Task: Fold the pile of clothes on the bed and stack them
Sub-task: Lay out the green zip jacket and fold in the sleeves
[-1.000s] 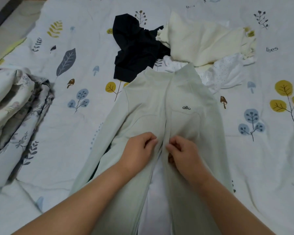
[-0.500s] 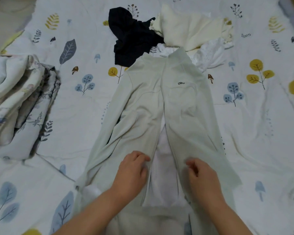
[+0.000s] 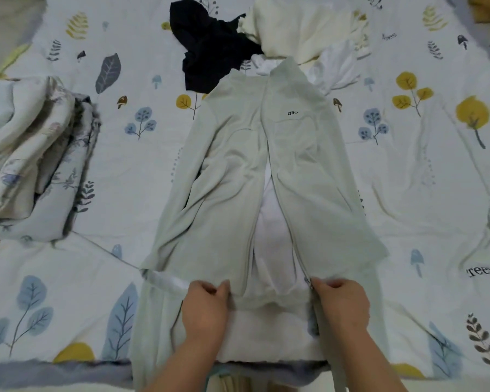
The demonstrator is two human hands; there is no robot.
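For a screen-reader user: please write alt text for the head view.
Two hands, left hand and right hand, grip the bottom hem of a pale green zip jacket spread on a leaf-print bed sheet; unfolded clothes lie beyond.

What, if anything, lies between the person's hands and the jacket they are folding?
Nothing visible does. The left hand and right hand already pinch the bottom hem of the pale green jacket, one on each side of its open zip.

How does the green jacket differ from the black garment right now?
The jacket is pale green and spread flat lengthwise; the black garment is crumpled in a heap. The left hand and right hand grip the jacket's hem; nothing touches the black garment. Both lie on the bedsheet, unfolded.
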